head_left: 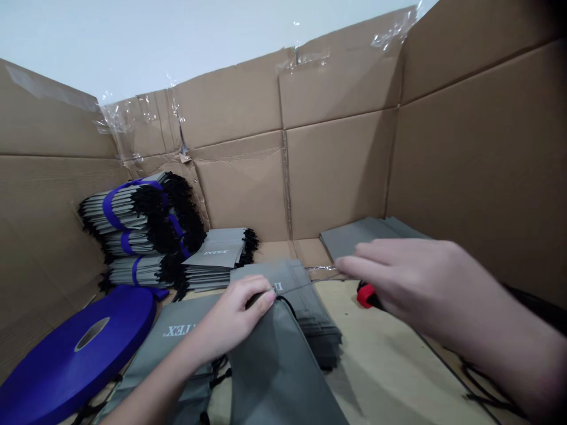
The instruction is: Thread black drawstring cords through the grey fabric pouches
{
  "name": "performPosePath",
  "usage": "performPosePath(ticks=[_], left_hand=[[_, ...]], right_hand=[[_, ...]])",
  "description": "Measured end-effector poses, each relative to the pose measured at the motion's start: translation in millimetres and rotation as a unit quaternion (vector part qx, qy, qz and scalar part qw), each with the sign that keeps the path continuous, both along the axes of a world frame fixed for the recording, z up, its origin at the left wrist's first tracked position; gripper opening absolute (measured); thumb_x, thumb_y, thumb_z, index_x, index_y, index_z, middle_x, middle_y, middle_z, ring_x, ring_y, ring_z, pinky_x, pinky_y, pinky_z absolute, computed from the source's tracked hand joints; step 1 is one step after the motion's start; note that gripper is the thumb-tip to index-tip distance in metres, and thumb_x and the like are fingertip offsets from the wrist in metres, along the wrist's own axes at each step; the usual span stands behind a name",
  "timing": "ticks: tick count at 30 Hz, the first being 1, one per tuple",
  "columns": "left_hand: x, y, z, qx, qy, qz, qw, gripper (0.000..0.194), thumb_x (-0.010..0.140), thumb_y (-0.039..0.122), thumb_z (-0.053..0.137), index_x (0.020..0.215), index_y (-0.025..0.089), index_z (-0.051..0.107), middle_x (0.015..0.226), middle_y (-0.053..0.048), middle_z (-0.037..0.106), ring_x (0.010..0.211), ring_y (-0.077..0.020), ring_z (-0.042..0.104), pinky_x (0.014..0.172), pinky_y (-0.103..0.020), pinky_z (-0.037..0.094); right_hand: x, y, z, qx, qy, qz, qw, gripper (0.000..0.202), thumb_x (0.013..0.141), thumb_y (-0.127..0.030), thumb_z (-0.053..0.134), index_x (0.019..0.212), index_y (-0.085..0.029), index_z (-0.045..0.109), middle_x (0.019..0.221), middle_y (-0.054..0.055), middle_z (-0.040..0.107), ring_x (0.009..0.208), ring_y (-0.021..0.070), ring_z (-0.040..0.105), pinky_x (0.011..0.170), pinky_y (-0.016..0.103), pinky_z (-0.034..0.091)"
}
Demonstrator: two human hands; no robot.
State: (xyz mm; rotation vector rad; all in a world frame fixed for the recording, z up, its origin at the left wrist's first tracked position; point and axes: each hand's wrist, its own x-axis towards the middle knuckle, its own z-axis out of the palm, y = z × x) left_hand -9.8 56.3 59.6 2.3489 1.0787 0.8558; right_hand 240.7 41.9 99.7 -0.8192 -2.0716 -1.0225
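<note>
My left hand (241, 313) grips the top corner of a grey bag (279, 366) between thumb and fingers, where a short black cord loop shows. From that corner a thin wire-like strand runs right to my right hand (398, 283), whose fingers are pinched on its far end; the hand is a little blurred. Behind the held bag lies a stack of grey bags (296, 283) with partly covered white lettering. Just under my right hand is a red and black object (365, 295), partly hidden. More grey bags (177, 330) with white print lie beneath my left forearm.
Bundles of grey bags tied with blue bands (128, 206) are piled at the left. A large roll of blue strap (88, 348) lies in front of them. A small bag stack (219, 251) and flat grey sheets (363, 233) sit at the back. Cardboard walls (336, 153) surround the wooden board (376, 366).
</note>
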Motion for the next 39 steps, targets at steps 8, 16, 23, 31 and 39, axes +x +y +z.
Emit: performPosePath(ticks=[8,16,23,31,39], left_hand=[[8.3,-2.8,-5.7,-0.035,-0.073,-0.027,0.996,0.033,0.092,0.036,0.038,0.065,0.018,0.038,0.068,0.003,0.038,0.068,-0.0121,0.039,0.064,-0.022,0.031],[0.2,6.7,-5.4,-0.085,-0.125,-0.017,0.988,0.034,0.083,0.04,0.054,0.06,0.015,0.058,0.079,-0.004,0.062,0.08,-0.017,0.053,0.073,-0.026,0.038],[4.6,2.0,-3.6,-0.066,-0.153,-0.053,0.985,0.033,0.085,0.032,0.052,0.058,0.015,0.059,0.099,-0.007,0.067,0.092,-0.0194,0.058,0.079,-0.028,0.04],[6.9,4.6,-5.6,-0.072,-0.139,-0.011,0.988,0.033,0.084,0.038,0.051,0.067,0.012,0.064,0.063,-0.002,0.061,0.066,-0.0164,0.054,0.06,-0.025,0.038],[-15.4,11.1,10.9,-0.021,-0.006,-0.035,0.999,0.041,0.077,0.039,0.064,0.114,0.023,0.06,0.119,-0.003,0.061,0.108,-0.0231,0.053,0.093,-0.032,0.04]], right_hand=[[-39.3,-2.9,-20.1,0.006,-0.056,0.042,0.998,0.031,0.088,-0.009,0.04,0.068,-0.02,0.061,0.057,0.0,0.054,0.055,0.0135,0.044,0.053,0.027,0.028],[-21.2,4.3,-8.4,-0.04,-0.033,0.036,0.998,0.035,0.076,0.001,0.037,0.073,-0.021,0.063,0.057,-0.002,0.055,0.051,0.0115,0.046,0.047,0.026,0.023],[-34.5,5.4,-21.5,-0.044,-0.024,0.065,0.997,0.038,0.085,-0.001,0.032,0.066,-0.019,0.06,0.057,-0.001,0.055,0.052,0.0113,0.045,0.05,0.026,0.027],[-38.1,-1.3,-17.9,-0.006,-0.05,0.055,0.997,0.038,0.081,0.002,0.033,0.064,-0.019,0.06,0.052,-0.001,0.052,0.049,0.0123,0.047,0.049,0.027,0.029],[-2.2,22.7,-6.0,-0.125,0.017,0.009,0.992,0.033,0.067,-0.002,0.039,0.074,-0.023,0.064,0.062,-0.002,0.063,0.053,0.0137,0.057,0.045,0.023,0.029]])
